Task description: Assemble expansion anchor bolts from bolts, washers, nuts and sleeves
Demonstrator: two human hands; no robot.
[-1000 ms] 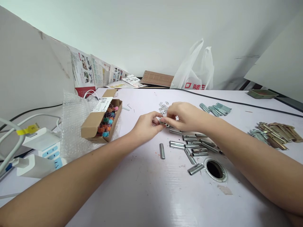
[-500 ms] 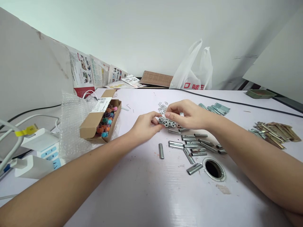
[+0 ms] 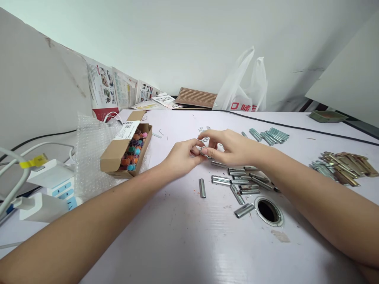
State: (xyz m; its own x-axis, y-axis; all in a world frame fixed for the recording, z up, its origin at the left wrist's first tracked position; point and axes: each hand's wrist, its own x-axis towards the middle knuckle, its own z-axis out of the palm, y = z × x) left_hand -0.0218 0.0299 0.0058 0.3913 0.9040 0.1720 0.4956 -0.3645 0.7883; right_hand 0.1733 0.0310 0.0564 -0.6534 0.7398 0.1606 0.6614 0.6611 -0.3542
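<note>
My left hand point(image 3: 182, 157) and my right hand point(image 3: 229, 148) meet at the middle of the white table point(image 3: 177, 228). Their fingertips pinch a small metal part point(image 3: 202, 150) between them; it is mostly hidden by the fingers. Just beyond the fingers lies a scatter of small metal rings point(image 3: 204, 129). Below my right hand lies a pile of short metal sleeves point(image 3: 239, 182), with one sleeve point(image 3: 202, 188) apart to the left.
An open cardboard box of coloured plugs point(image 3: 130, 150) sits on bubble wrap at the left, beside a white power strip point(image 3: 49, 185). A round hole point(image 3: 268, 211) is in the table. Bolts point(image 3: 271, 136), flat brass parts point(image 3: 343, 165), a plastic bag point(image 3: 242, 88) and a green tray point(image 3: 327, 116) lie further off.
My right hand lifted off the cluster of nuts, then came back down to meet my left fingertips. The nuts that showed half a second ago are covered again.
</note>
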